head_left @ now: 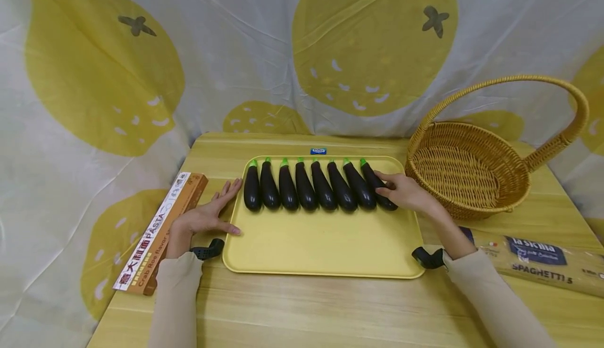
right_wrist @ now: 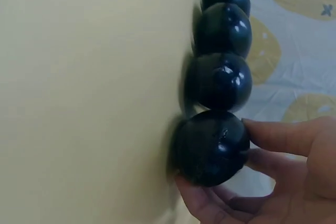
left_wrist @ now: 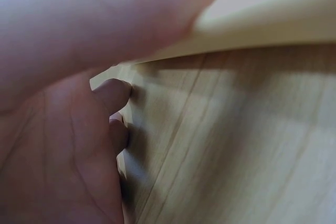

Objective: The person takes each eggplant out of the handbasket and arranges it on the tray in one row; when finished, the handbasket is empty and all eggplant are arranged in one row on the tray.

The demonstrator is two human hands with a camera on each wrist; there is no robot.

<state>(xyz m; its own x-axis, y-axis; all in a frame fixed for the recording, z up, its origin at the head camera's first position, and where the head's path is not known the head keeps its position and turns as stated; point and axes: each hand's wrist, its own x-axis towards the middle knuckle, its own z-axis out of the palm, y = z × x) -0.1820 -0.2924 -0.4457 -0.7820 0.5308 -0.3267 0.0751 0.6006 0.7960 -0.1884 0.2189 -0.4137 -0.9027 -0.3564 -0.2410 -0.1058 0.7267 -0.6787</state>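
A row of several dark purple eggplants (head_left: 306,188) with green stem ends lies side by side along the far half of a yellow tray (head_left: 321,243). At the right end of the row, my right hand (head_left: 405,188) grips the last eggplant (right_wrist: 210,150), thumb on one side and fingers curled round the other in the right wrist view. My left hand (head_left: 207,216) rests at the tray's left edge with its fingers spread, the thumb tip over the rim. In the left wrist view, the left fingers (left_wrist: 113,95) reach down beside the tray's side close to the wood.
A wicker basket (head_left: 472,170) with a tall handle stands right of the tray. A spaghetti pack (head_left: 542,261) lies at the right, a long pasta box (head_left: 160,232) at the left. A small blue packet (head_left: 318,151) sits behind the tray on the wooden table (head_left: 302,311).
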